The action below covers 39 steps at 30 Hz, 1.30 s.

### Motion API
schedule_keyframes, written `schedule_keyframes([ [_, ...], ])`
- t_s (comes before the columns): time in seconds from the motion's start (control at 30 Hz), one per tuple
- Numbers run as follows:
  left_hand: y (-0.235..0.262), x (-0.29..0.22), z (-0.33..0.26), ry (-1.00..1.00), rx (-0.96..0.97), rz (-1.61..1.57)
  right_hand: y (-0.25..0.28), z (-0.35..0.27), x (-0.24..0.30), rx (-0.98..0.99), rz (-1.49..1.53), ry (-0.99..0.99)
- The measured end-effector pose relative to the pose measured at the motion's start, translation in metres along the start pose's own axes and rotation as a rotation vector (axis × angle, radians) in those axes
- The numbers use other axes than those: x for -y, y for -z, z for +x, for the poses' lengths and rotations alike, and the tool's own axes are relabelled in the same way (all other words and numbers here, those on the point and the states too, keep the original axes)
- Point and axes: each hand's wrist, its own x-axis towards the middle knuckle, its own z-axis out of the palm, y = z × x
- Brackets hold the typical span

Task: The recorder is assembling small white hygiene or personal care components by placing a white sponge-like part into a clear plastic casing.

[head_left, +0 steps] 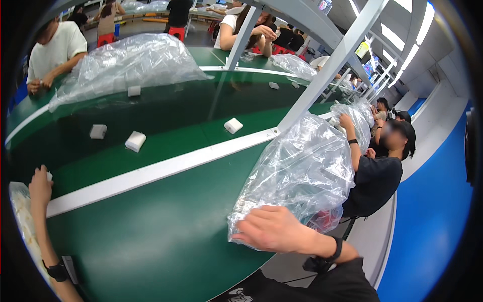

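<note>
At the left edge my left hand (40,189) reaches over the white rail onto the green belt. Its fingers are closed round a small white block (49,176), mostly hidden by the hand. My right hand (271,229) is curled at the near end of a large transparent plastic bag (307,166), gripping its crumpled film; the fingertips are partly hidden. What lies inside that end of the bag I cannot make out. On the belt lie several similar white blocks with rounded edges, such as one block (135,141) near the middle left and another block (233,125) farther right.
A white rail (166,173) divides the belt from the green worktop (166,226) before me. A slanted grey post (322,70) rises beyond the bag. Another big bag (136,63) lies across the belt. Co-workers sit opposite and to my right, one in a dark shirt (377,183).
</note>
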Motion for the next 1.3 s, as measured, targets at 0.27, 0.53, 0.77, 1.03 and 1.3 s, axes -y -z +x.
schedule_keyframes([
  [0.27,0.054,-0.147,-0.024,-0.176,0.050,-1.348,0.000,-0.109,-0.055,0.066,-0.433,-0.577],
  [0.53,0.057,-0.168,-0.053,-0.190,0.135,-1.443,-0.031,-0.086,-0.109,-0.052,-0.305,-0.816],
  [0.77,0.066,-0.169,-0.054,-0.235,0.201,-1.476,-0.040,-0.083,-0.175,-0.139,-0.257,-0.895],
  [1.03,0.073,-0.149,-0.061,-0.217,0.223,-1.454,-0.082,-0.063,-0.187,-0.250,-0.182,-0.772],
  [1.3,0.072,-0.147,-0.057,-0.235,0.249,-1.482,-0.080,-0.074,-0.173,-0.080,-0.248,-0.795],
])
